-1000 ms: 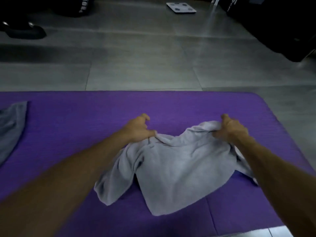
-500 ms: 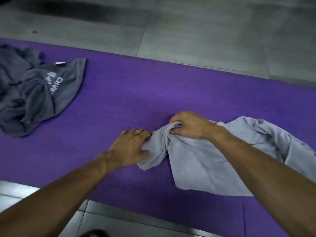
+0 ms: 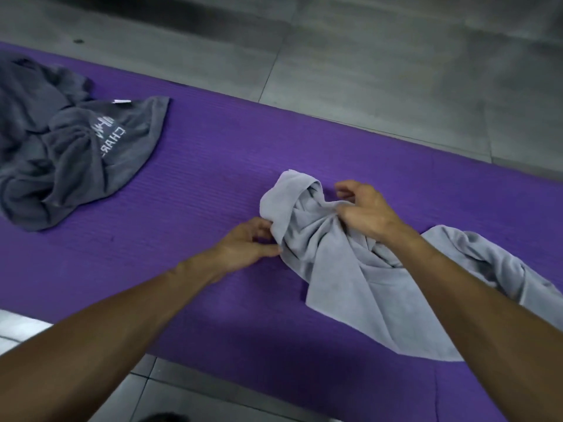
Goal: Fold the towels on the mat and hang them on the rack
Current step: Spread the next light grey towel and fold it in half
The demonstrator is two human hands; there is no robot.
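Observation:
A light grey towel (image 3: 350,269) lies crumpled on the purple mat (image 3: 213,166), running from the centre off to the right. My left hand (image 3: 246,246) pinches the towel's left edge between thumb and fingers. My right hand (image 3: 362,211) grips a bunched fold near the towel's upper end, with its forefinger lifted free. A dark grey towel (image 3: 61,147) with white lettering sits heaped at the mat's left end, far from both hands. No rack is in view.
Grey tiled floor (image 3: 396,71) surrounds the mat beyond its far edge and along the near edge at the bottom left. Bare mat stretches between the two towels.
The view swung left and the dark towel came into sight. My hands came together at the light towel's left end; its corner now stands up, spread between them.

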